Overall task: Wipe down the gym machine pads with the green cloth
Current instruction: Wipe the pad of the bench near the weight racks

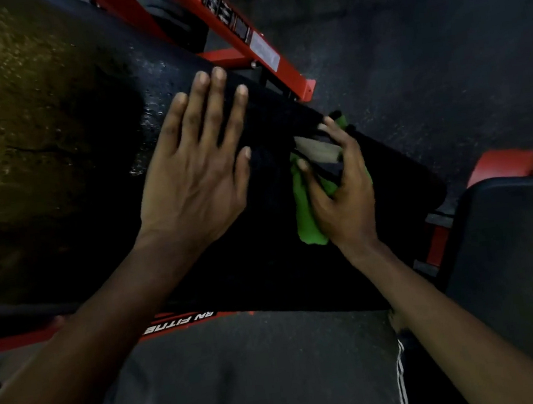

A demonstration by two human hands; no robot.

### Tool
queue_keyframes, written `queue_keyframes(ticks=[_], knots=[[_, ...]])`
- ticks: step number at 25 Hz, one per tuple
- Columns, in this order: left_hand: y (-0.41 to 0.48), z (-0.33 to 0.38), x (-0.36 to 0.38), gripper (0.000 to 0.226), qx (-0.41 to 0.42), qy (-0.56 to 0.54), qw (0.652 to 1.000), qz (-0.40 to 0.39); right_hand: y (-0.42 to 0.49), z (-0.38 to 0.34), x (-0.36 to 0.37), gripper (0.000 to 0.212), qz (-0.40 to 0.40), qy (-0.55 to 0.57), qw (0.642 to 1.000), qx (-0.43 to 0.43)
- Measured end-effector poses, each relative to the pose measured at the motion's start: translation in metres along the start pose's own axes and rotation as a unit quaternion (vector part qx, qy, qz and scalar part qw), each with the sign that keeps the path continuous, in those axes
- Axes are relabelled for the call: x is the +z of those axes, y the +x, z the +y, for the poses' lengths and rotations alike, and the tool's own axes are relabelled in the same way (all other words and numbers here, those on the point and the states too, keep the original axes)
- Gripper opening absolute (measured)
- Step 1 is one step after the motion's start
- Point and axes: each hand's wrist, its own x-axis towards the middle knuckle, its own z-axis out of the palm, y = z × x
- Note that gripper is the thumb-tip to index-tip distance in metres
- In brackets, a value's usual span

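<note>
A long black pad (262, 235) of the gym machine slants across the middle of the view. My left hand (198, 169) lies flat on it with straight, spread fingers. To its right, my right hand (343, 189) grips a bunched green cloth (306, 217) with grey and pale stripes against the pad's right part. A green end of the cloth shows beyond the fingertips near the pad's far edge.
The machine's red steel frame (253, 37) runs beyond the pad, with warning labels on it. A second dark pad (514, 256) on a red bracket stands at the right. Dark rubber floor lies beyond. My grey trousers (261, 368) fill the bottom.
</note>
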Motion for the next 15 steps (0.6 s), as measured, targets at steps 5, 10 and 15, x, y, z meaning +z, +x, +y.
queue_keyframes(ticks=[5, 10, 15], knots=[[0.003, 0.002, 0.002, 0.065, 0.0, 0.017, 1.0, 0.003, -0.002, -0.006, 0.006, 0.047, 0.054, -0.006, 0.995, 0.085], [0.003, 0.002, 0.004, 0.065, 0.0, 0.014, 1.0, 0.01, 0.025, -0.041, 0.023, 0.045, -0.014, -0.019, 1.0, -0.015], [0.001, -0.005, -0.006, 0.068, -0.02, -0.05, 0.998, 0.023, -0.019, -0.011, -0.008, 0.051, -0.025, -0.031, 0.998, 0.038]])
